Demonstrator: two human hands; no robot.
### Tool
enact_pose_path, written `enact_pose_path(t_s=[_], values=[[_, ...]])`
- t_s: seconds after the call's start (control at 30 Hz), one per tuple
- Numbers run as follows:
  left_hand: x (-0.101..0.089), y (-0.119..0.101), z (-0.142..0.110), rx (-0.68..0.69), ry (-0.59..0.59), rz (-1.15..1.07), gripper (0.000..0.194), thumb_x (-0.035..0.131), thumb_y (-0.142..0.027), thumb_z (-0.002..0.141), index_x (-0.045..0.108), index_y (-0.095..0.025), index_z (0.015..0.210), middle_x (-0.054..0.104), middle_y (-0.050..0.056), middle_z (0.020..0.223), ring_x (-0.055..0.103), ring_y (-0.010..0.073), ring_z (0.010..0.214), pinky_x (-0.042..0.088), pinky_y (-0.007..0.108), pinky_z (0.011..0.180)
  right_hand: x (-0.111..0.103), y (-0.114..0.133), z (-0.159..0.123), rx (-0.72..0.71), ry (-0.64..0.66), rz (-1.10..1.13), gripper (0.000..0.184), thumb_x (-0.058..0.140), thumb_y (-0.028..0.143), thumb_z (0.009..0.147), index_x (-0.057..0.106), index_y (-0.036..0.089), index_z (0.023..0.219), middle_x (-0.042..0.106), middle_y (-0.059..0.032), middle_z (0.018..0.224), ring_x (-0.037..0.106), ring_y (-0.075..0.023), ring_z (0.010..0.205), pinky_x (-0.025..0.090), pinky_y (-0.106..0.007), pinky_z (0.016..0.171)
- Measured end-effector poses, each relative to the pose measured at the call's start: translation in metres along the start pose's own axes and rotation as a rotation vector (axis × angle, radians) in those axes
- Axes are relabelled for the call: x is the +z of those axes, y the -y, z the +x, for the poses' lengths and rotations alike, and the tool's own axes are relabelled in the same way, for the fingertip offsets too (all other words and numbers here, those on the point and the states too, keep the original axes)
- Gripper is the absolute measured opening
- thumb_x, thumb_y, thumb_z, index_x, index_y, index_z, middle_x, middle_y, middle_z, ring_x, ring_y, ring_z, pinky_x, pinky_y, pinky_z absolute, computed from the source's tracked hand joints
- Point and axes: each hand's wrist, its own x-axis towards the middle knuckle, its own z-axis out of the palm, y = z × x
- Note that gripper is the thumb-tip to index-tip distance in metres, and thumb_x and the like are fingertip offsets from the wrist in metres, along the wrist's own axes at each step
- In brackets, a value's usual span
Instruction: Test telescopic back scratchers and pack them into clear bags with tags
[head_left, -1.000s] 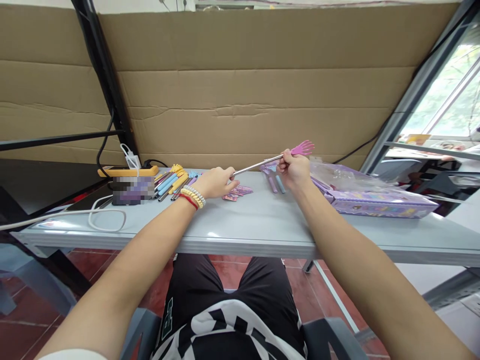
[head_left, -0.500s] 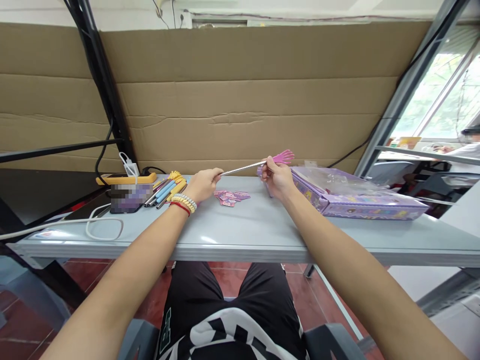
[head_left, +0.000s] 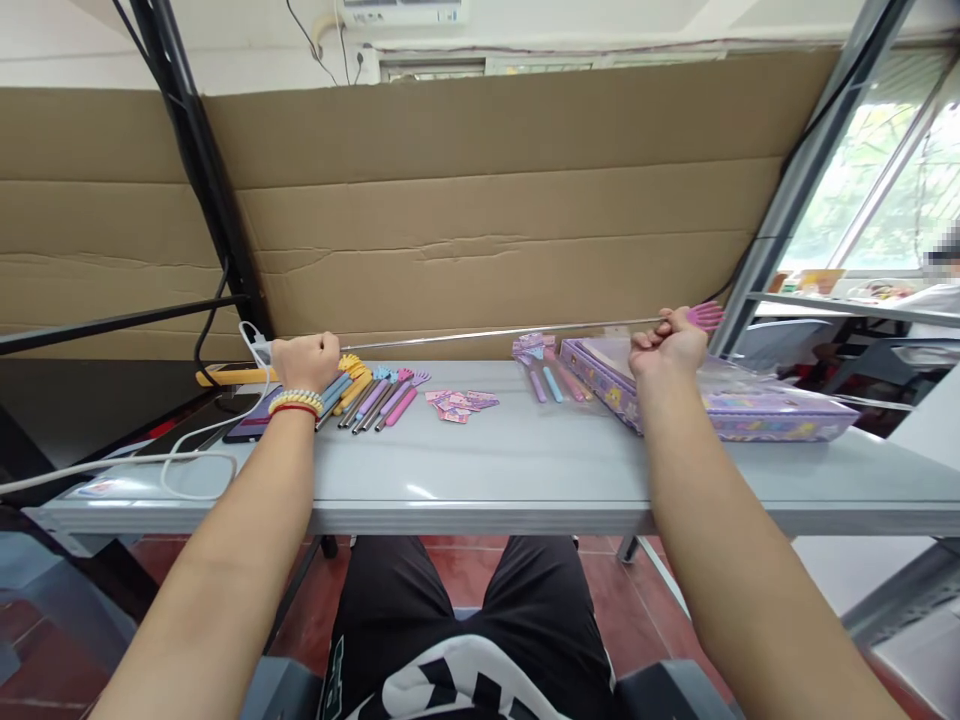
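1. Both my hands have moved outward since half a second ago, drawing the pink scratcher (head_left: 487,331) out longer: my left hand (head_left: 305,361) toward the table's left edge, my right hand (head_left: 671,345) toward its right.
2. My left fingers are closed in a fist on the shaft's end, which they hide.
3. My right fingers curl tight around the other end, the pink head (head_left: 705,316) poking out past them.
4. Between my fists the shaft runs almost level over the back edge of the table (head_left: 480,470), in front of the cardboard (head_left: 480,220).
5. Just beside my left wrist, a row of scratchers (head_left: 367,397) lies left of the table's middle; the phone (head_left: 244,425) is nearer the left edge.
6. Pink slips (head_left: 459,404) lie mid-table.
7. My right wrist partly covers the purple box (head_left: 772,418), toward the right edge.
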Motion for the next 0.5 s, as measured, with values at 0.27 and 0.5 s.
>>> enact_pose_path(t_s=[0.27,0.5], values=[[0.009,0.003,0.002,-0.018,-0.083,0.037,0.058,0.021,-0.028,0.087,0.075,-0.007,0.089,0.07,0.02,0.082,0.062,0.0264,0.08,0.034,0.037,0.076,0.009,0.011,-0.01,-0.012,-0.072,0.137,0.031,0.039,0.023,0.095,0.039,0.019,0.064,0.032,0.0082,0.047,0.016,-0.0023,0.032,0.016,-0.018,0.029],[0.014,0.009,0.002,-0.047,-0.101,-0.004,0.056,0.024,-0.031,0.085,0.075,-0.009,0.084,0.071,0.018,0.08,0.061,0.0264,0.077,0.034,0.037,0.073,0.009,0.006,-0.017,0.047,0.004,0.13,0.035,0.039,0.035,0.095,0.039,0.018,0.065,0.029,0.0096,0.045,0.024,-0.0023,0.031,0.018,-0.015,0.029]])
